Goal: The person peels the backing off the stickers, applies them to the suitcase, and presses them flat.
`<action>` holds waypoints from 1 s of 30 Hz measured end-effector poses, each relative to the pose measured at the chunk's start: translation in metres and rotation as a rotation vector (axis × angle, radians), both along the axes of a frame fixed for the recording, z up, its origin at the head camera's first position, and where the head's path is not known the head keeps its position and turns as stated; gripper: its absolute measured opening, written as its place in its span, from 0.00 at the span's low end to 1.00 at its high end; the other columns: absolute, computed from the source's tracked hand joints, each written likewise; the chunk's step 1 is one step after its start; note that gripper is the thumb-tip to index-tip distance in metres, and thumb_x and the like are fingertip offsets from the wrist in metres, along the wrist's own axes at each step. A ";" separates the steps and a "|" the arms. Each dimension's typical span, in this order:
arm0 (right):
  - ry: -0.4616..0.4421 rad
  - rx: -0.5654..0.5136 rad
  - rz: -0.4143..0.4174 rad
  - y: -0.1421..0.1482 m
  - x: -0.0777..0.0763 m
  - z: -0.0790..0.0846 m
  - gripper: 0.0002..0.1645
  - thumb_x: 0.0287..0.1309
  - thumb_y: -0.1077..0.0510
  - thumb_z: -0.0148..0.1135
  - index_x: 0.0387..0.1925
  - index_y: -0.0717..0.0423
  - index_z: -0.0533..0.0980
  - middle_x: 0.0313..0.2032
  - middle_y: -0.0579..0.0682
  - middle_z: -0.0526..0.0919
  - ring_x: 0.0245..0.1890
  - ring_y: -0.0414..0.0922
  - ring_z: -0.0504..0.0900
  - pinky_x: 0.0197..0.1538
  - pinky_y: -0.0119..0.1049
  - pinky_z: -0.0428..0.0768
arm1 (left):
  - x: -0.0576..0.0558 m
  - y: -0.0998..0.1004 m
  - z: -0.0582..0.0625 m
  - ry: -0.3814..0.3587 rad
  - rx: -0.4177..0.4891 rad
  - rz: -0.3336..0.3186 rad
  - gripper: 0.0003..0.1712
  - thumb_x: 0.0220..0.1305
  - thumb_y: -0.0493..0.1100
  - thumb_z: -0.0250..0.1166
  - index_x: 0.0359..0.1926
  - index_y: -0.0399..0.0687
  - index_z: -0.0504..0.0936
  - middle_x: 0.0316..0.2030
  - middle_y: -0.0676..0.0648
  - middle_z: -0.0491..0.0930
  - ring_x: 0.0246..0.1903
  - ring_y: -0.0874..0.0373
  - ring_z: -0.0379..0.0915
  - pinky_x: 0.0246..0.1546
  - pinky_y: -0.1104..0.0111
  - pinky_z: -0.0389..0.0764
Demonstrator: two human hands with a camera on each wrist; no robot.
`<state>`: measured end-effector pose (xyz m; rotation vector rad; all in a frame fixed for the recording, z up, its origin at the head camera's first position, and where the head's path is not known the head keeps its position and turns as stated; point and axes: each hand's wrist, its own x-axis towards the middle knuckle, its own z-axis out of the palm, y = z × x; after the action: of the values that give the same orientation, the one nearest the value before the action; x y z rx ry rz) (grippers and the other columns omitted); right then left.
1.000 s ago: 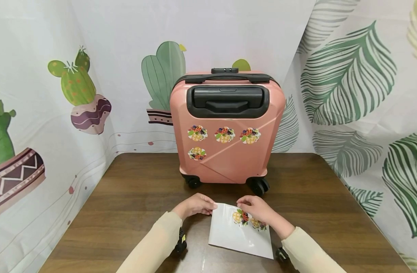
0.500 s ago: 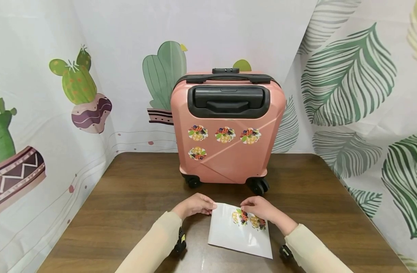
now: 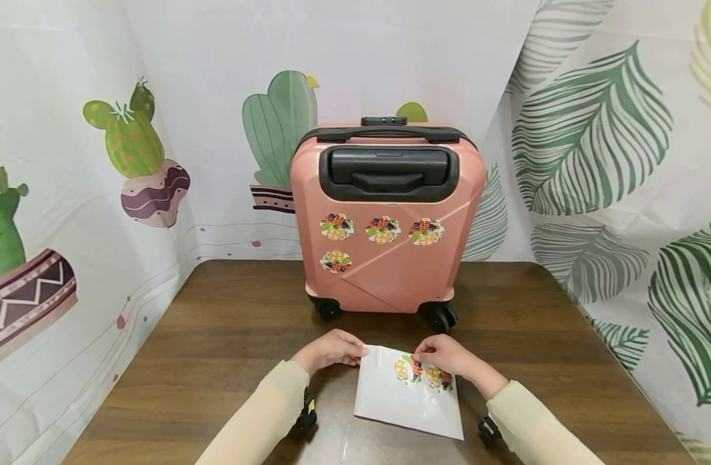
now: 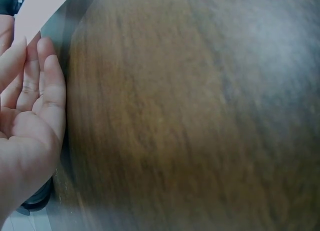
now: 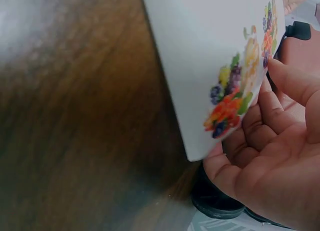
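Observation:
A glossy white sticker sheet [image 3: 401,410], tilted up toward me, carries two fruit-printed stickers along its far right part. Its far left corner is pinched between thumb and fingers of my left hand [image 3: 332,351]. My right hand [image 3: 448,357] holds the far edge, with the thumb at the rim of the left sticker [image 3: 407,369] and curled fingers behind the sheet. The other sticker [image 3: 439,380] lies just below that hand. In the right wrist view, the right thumb [image 5: 292,81] presses at the sticker's edge. Beyond the hands stands a pink suitcase [image 3: 390,278] bearing several similar stickers.
The suitcase stands upright on its black wheels [image 3: 439,316] on a brown wooden table [image 3: 233,336]. Behind it hangs a white cloth [image 3: 216,155] printed with cacti and leaves. Black wrist cameras sit under both cream sleeves [image 3: 262,410].
My right hand has shifted slightly right along the sheet's far edge, uncovering more of the left sticker. The left hand keeps its pinch on the corner.

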<state>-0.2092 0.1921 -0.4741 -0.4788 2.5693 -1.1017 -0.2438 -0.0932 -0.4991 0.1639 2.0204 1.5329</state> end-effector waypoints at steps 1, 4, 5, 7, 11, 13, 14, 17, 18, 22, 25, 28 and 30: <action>-0.002 -0.001 -0.005 0.000 0.000 -0.001 0.10 0.67 0.57 0.64 0.38 0.61 0.85 0.37 0.51 0.86 0.34 0.40 0.74 0.39 0.36 0.75 | 0.000 0.000 0.000 0.000 0.001 -0.001 0.11 0.69 0.34 0.65 0.45 0.27 0.86 0.25 0.55 0.81 0.29 0.63 0.76 0.38 0.71 0.82; 0.004 -0.005 -0.005 0.000 0.000 -0.004 0.10 0.67 0.57 0.64 0.37 0.61 0.85 0.36 0.51 0.86 0.32 0.39 0.74 0.37 0.34 0.75 | 0.000 0.001 0.000 -0.003 0.007 -0.002 0.11 0.69 0.34 0.65 0.45 0.26 0.85 0.24 0.55 0.81 0.28 0.63 0.76 0.37 0.71 0.82; 0.005 -0.010 -0.004 0.000 0.000 -0.004 0.10 0.67 0.57 0.65 0.37 0.61 0.85 0.35 0.51 0.86 0.31 0.39 0.74 0.37 0.34 0.74 | 0.000 0.001 0.000 -0.004 0.008 -0.001 0.11 0.69 0.34 0.65 0.45 0.26 0.85 0.24 0.55 0.80 0.28 0.62 0.76 0.37 0.71 0.82; 0.008 -0.016 -0.006 -0.001 0.001 -0.004 0.10 0.66 0.57 0.65 0.36 0.61 0.85 0.35 0.51 0.85 0.31 0.39 0.73 0.36 0.34 0.74 | 0.000 0.001 0.000 -0.009 0.015 -0.002 0.11 0.69 0.34 0.65 0.45 0.26 0.85 0.24 0.55 0.80 0.28 0.62 0.76 0.37 0.71 0.82; 0.027 -0.023 -0.006 -0.002 0.002 -0.004 0.09 0.65 0.58 0.66 0.35 0.61 0.85 0.33 0.51 0.85 0.31 0.40 0.73 0.36 0.35 0.74 | -0.001 0.000 -0.001 -0.022 0.033 -0.002 0.10 0.69 0.34 0.65 0.44 0.28 0.85 0.23 0.55 0.80 0.28 0.62 0.76 0.37 0.72 0.82; 0.034 -0.024 -0.009 -0.001 0.002 -0.005 0.09 0.65 0.58 0.66 0.35 0.61 0.85 0.33 0.51 0.85 0.31 0.41 0.73 0.36 0.35 0.73 | -0.001 0.000 -0.001 -0.028 0.043 -0.007 0.10 0.68 0.34 0.65 0.43 0.28 0.85 0.23 0.55 0.80 0.28 0.63 0.76 0.37 0.72 0.81; 0.035 -0.022 -0.009 -0.001 0.002 -0.006 0.09 0.65 0.58 0.66 0.35 0.61 0.85 0.33 0.50 0.85 0.31 0.41 0.73 0.35 0.35 0.73 | -0.001 0.000 -0.001 -0.030 0.048 -0.008 0.10 0.68 0.35 0.65 0.43 0.29 0.85 0.23 0.55 0.80 0.28 0.63 0.76 0.37 0.72 0.81; 0.042 -0.021 -0.007 0.000 0.002 -0.008 0.08 0.65 0.58 0.67 0.34 0.60 0.85 0.32 0.49 0.85 0.30 0.40 0.73 0.34 0.33 0.73 | -0.002 -0.002 -0.002 -0.036 0.066 -0.014 0.08 0.66 0.35 0.65 0.40 0.33 0.86 0.24 0.55 0.81 0.29 0.63 0.77 0.39 0.71 0.82; 0.043 -0.021 -0.007 0.000 0.002 -0.008 0.08 0.65 0.58 0.67 0.34 0.60 0.85 0.31 0.49 0.84 0.29 0.40 0.72 0.34 0.33 0.73 | -0.002 -0.002 -0.002 -0.038 0.067 -0.016 0.08 0.65 0.36 0.65 0.40 0.34 0.86 0.24 0.55 0.81 0.29 0.63 0.77 0.39 0.71 0.82; 0.051 -0.019 -0.007 -0.001 0.001 -0.009 0.08 0.65 0.58 0.67 0.33 0.59 0.85 0.30 0.48 0.84 0.28 0.40 0.72 0.33 0.32 0.72 | -0.004 -0.002 -0.004 -0.039 0.058 -0.016 0.11 0.62 0.39 0.65 0.40 0.35 0.86 0.27 0.54 0.82 0.31 0.63 0.78 0.41 0.70 0.82; 0.055 -0.016 -0.008 -0.003 0.001 -0.010 0.08 0.65 0.58 0.67 0.33 0.59 0.85 0.30 0.47 0.84 0.28 0.39 0.71 0.32 0.32 0.71 | -0.004 -0.002 -0.003 -0.042 0.043 -0.013 0.13 0.61 0.41 0.65 0.40 0.36 0.87 0.27 0.53 0.82 0.31 0.63 0.78 0.41 0.70 0.82; 0.059 -0.013 -0.002 -0.005 0.001 -0.011 0.08 0.65 0.58 0.67 0.32 0.59 0.86 0.29 0.46 0.83 0.28 0.39 0.71 0.32 0.31 0.71 | -0.004 -0.001 -0.001 -0.048 0.033 -0.014 0.12 0.63 0.43 0.66 0.40 0.37 0.87 0.28 0.53 0.83 0.31 0.63 0.78 0.41 0.69 0.82; 0.064 -0.015 0.007 -0.007 0.000 -0.011 0.09 0.65 0.58 0.67 0.32 0.59 0.86 0.28 0.46 0.82 0.27 0.38 0.71 0.33 0.31 0.71 | -0.004 -0.001 0.001 -0.048 0.024 -0.019 0.13 0.64 0.44 0.66 0.39 0.36 0.87 0.29 0.53 0.83 0.32 0.63 0.78 0.42 0.68 0.83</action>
<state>-0.2089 0.1854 -0.4855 -0.5346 2.6144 -1.1210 -0.2474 -0.0940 -0.4978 0.1545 1.9587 1.5358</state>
